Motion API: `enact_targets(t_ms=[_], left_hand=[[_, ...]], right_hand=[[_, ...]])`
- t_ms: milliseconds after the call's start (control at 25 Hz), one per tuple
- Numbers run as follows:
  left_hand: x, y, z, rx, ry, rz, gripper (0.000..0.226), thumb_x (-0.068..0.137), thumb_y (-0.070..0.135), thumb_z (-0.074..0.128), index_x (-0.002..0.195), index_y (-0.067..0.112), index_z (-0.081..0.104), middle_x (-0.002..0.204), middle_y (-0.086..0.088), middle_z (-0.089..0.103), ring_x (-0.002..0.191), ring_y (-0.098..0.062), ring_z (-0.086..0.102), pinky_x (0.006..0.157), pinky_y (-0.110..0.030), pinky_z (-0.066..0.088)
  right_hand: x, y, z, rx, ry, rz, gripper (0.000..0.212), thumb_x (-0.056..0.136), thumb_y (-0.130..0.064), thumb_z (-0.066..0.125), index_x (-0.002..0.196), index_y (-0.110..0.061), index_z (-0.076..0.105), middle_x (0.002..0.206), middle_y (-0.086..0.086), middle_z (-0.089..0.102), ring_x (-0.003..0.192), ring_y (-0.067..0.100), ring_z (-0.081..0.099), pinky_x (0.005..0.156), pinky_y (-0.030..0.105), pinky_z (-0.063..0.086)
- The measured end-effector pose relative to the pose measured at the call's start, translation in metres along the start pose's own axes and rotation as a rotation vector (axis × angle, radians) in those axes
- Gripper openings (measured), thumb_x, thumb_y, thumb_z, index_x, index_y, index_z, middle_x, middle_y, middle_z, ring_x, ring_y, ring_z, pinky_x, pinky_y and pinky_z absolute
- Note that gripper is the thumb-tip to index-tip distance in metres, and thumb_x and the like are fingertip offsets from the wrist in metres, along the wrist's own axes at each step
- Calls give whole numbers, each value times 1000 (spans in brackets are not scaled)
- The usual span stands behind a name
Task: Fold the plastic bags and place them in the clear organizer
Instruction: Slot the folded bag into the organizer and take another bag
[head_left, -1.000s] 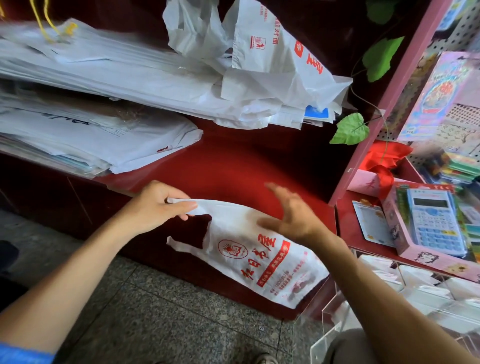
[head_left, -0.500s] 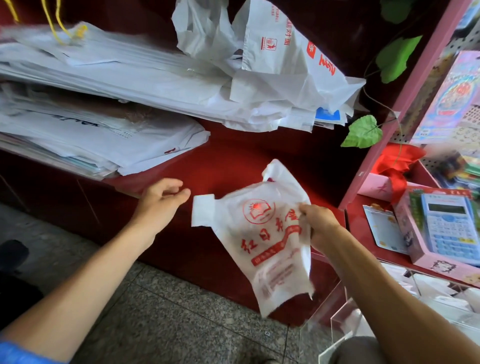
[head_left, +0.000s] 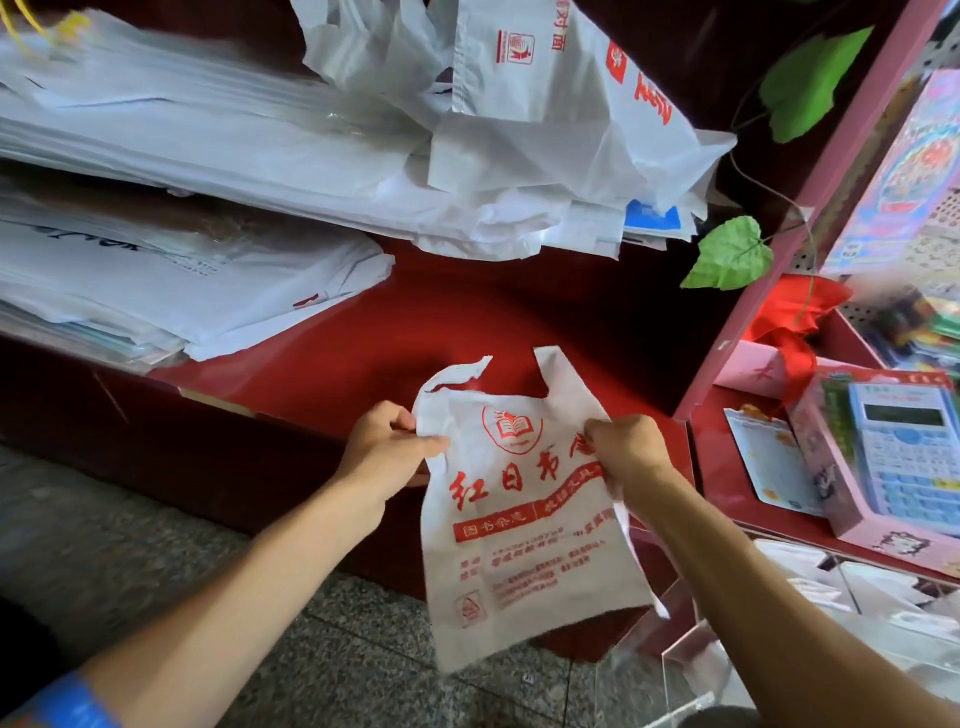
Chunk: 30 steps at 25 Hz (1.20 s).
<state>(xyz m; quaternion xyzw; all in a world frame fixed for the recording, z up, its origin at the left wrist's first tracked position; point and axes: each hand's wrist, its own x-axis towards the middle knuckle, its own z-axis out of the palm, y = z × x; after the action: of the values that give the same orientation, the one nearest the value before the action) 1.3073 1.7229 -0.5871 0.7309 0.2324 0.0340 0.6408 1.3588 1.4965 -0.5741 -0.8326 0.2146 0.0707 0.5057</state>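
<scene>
Head view: my left hand (head_left: 387, 449) pinches the upper left edge of a white plastic bag (head_left: 524, 540), thumb on the printed face, the other fingers curled behind. My right hand (head_left: 626, 449) grips the bag's upper right edge, fingers folded round the film. The bag hangs upright between both hands, in the air in front of the red counter (head_left: 363, 374), printed side toward the camera: red characters, a book emblem near the top. Both handle loops stand up above the hands; the left loop is crumpled. The bottom corner dangles over the speckled floor (head_left: 322, 649).

Clear organizer (head_left: 727, 654): lower right, below my right forearm, partly cut off by the frame edge. I cannot tell what is in it from here.

On the counter behind: a stack of flat white bags (head_left: 182, 291) at left, a looser heap of bags (head_left: 519, 130) above centre. To the right, a pink boxed calculator (head_left: 904, 457) sits on a lower red shelf (head_left: 722, 467), with a green leaf (head_left: 727, 257) hanging beside the pink post (head_left: 810, 218).
</scene>
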Motion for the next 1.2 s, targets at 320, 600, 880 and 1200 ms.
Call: enact_targets(t_ms=[320,600,880,1200], left_hand=[[51,5,0,121,202,136,21,81,0,53,76,20,54,84,-10,62,69,-26,55,56,-28,40],[60,13,8,330,162,237,28,96,12,57,123,12,65,120,-6,61,103,-25,60,89,-32,48],[12,10,28,985,-67,732,13,93,20,56,85,23,66,87,10,68,72,-10,64,64,-26,50],[-31,16,44,1158,-236,927,52,97,53,47,57,19,45,52,8,45,52,-11,46,60,-23,35]], right_hand=[[19,2,-2,-242,86,-102,7,85,-18,60,87,-14,65,77,2,73,65,22,72,65,40,62],[21,6,-9,-228,165,-226,51,87,-11,55,136,-18,43,91,0,62,78,21,63,63,31,53],[6,8,-9,-328,93,-687,20,86,-12,63,105,-14,68,102,0,68,90,19,67,74,35,58],[7,30,-19,-784,-241,-681,46,94,-37,55,138,-25,50,150,-5,41,142,25,32,117,44,24]])
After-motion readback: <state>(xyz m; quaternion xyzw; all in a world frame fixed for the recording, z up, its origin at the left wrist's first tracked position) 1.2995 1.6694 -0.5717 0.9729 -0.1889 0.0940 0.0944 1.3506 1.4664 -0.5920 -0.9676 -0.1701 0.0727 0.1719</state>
